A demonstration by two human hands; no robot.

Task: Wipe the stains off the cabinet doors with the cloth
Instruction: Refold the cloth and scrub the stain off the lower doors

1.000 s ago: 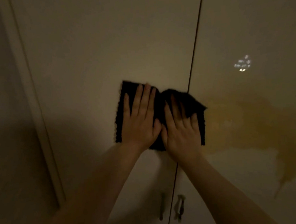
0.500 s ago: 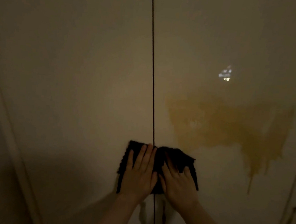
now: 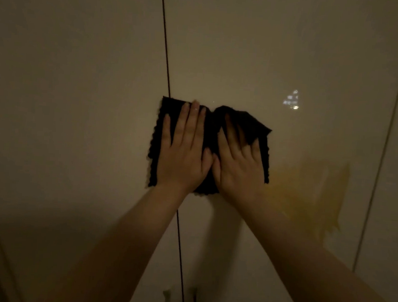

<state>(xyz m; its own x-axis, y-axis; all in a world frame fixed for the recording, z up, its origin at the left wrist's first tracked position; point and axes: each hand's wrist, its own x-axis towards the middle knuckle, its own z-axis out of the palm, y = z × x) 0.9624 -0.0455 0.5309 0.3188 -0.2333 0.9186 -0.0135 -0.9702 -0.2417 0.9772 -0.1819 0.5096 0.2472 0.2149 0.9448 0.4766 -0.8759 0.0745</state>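
Both flat hands, the left hand [image 3: 183, 154] and right hand [image 3: 238, 164], pressed the cloth [image 3: 213, 118] on the door [image 3: 294, 51], and probably needed to slide right onto the yellow stain [image 3: 308, 189].

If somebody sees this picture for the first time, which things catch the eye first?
First, the black cloth at the centre, pressed flat on the cabinet doors by the left hand and right hand side by side. Next, the yellow stain just right of the cloth, and a small bright reflection above it.
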